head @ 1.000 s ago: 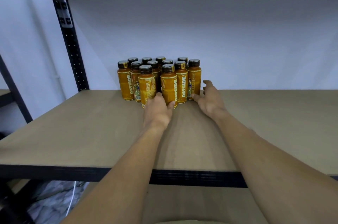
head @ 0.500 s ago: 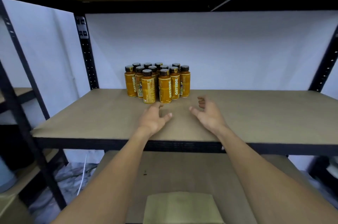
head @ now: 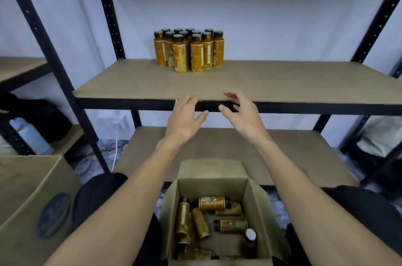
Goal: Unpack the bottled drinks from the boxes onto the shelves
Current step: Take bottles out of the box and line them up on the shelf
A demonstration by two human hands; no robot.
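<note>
Shelved bottles (head: 188,50): about a dozen, amber-orange, dark caps, upright, in tight cluster at back of upper shelf (head: 282,83), left of centre. Upper shelf: tan board, black frame.
Open box (head: 256,200): cardboard, flaps spread, below shelf front.
Boxed bottles (head: 212,203): same kind, mostly lying jumbled; one near right wall stands cap up.
Second box (head: 32,200): far left, round blue logo.

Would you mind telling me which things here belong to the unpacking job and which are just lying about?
Job: upright bottles on the upper shelf; open box; loose bottles inside it; left hand and right hand, both empty.
Lying about: closed carton on the left (contents unseen); pale container and dark bag on the side rack.
</note>
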